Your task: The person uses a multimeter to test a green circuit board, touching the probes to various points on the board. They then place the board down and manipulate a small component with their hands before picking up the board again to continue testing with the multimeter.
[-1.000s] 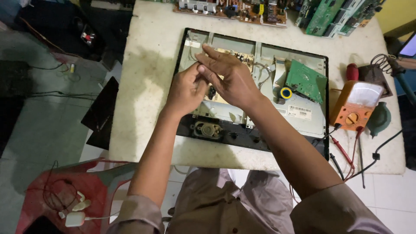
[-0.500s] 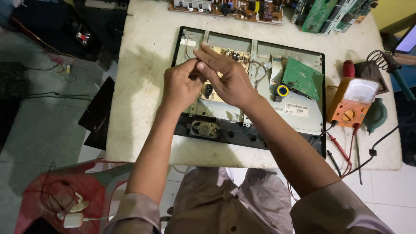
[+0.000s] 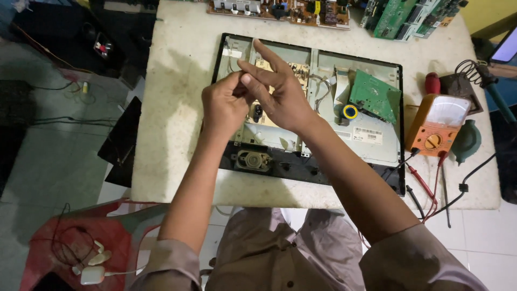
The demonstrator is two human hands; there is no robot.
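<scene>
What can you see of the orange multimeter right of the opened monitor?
The orange multimeter lies flat, face up, on the pale table, just right of the opened monitor chassis. Its casing looks like plastic, with a whitish dial window above and a round rotary knob below. Red and black probe leads trail from its lower edge toward the table's front. Neither hand touches it.

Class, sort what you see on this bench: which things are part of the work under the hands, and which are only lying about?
In hand:
left hand and right hand, fingertips together above the opened monitor
tan board under them

Lying about:
orange meter
red screwdriver
spare boards at the table's far edge
red chair with white charger
</scene>
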